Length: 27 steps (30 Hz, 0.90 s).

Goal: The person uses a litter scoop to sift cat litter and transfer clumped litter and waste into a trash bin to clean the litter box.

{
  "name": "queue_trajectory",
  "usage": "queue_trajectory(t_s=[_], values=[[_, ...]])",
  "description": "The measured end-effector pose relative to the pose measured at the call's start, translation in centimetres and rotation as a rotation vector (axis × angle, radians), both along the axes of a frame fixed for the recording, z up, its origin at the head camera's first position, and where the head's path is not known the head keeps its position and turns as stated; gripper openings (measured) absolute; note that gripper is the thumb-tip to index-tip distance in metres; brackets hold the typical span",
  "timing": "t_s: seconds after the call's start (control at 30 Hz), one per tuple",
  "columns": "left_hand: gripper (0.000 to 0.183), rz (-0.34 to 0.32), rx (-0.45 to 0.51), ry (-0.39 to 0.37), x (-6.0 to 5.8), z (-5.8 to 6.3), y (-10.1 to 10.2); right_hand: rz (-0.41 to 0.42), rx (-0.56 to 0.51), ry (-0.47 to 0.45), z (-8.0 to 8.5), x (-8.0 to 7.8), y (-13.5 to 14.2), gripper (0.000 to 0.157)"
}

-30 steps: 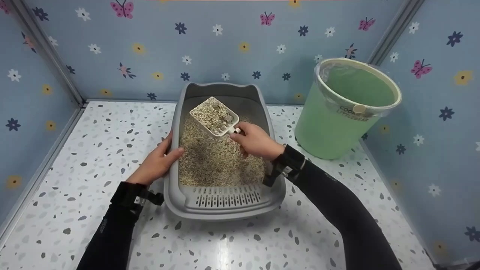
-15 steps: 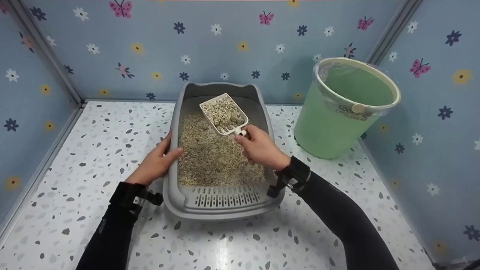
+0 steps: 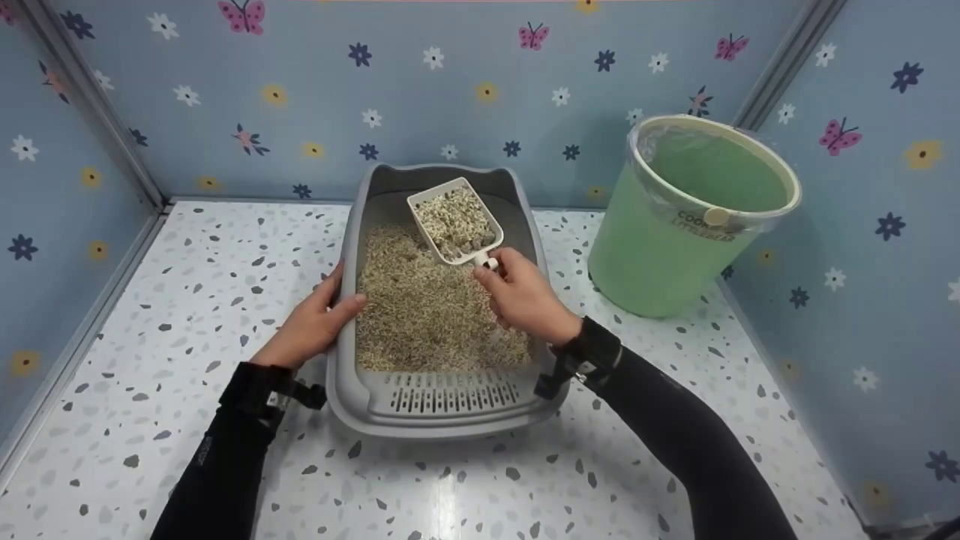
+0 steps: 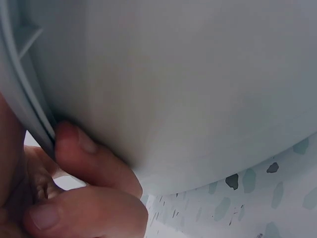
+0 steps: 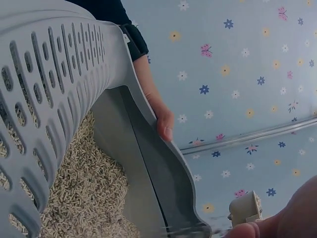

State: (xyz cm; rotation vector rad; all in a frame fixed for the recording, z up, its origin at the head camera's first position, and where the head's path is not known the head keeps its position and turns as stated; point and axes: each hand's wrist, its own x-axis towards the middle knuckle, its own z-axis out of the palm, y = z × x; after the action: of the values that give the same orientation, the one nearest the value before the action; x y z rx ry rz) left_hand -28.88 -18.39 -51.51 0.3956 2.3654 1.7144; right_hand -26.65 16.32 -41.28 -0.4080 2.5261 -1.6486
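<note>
In the head view, a grey litter box (image 3: 448,425) stands on the floor, its bottom spread with pellet litter (image 3: 427,322). My left hand (image 3: 311,324) grips its left rim, thumb on top; the left wrist view shows fingers (image 4: 99,163) curled beneath the lip. Over the far half of the box, my right hand (image 3: 525,294) holds a white litter scoop (image 3: 454,223) by its short handle. Pellets and a few greyish clumps fill the scoop, which slants up and left. At the bottom of the right wrist view, part of the scoop (image 5: 244,208) shows beside my right hand.
A green bin (image 3: 645,255) with a cream rim and a clear plastic liner stands to the right of the box. Behind both rises a blue flowered wall (image 3: 450,90), with side walls left and right. Speckled white flooring (image 3: 202,300) surrounds the box.
My right hand has shifted the loaded scoop slightly right and toward the back of the box, turning it a little. The left hand keeps its place on the rim.
</note>
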Motion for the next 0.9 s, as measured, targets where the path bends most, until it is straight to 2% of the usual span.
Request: queue_trajectory(t_s=[0.2, 0.4, 0.6, 0.9], values=[[0.085, 0.009, -0.010, -0.004, -0.05, -0.05, -0.01, 0.012, -0.038, 0.032, -0.09, -0.14, 0.06, 0.017], [0.085, 0.009, -0.001, 0.010, -0.13, -0.12, 0.10, -0.001, -0.108, 0.017, -0.17, -0.37, 0.09, 0.015], [0.085, 0.002, -0.005, 0.027, -0.17, -0.09, 0.13, -0.014, -0.131, 0.000, -0.36, -0.47, 0.14, 0.016], [0.086, 0.000, 0.001, 0.003, 0.11, 0.00, 0.04, -0.002, -0.138, 0.028, -0.94, -0.62, 0.26, 0.018]])
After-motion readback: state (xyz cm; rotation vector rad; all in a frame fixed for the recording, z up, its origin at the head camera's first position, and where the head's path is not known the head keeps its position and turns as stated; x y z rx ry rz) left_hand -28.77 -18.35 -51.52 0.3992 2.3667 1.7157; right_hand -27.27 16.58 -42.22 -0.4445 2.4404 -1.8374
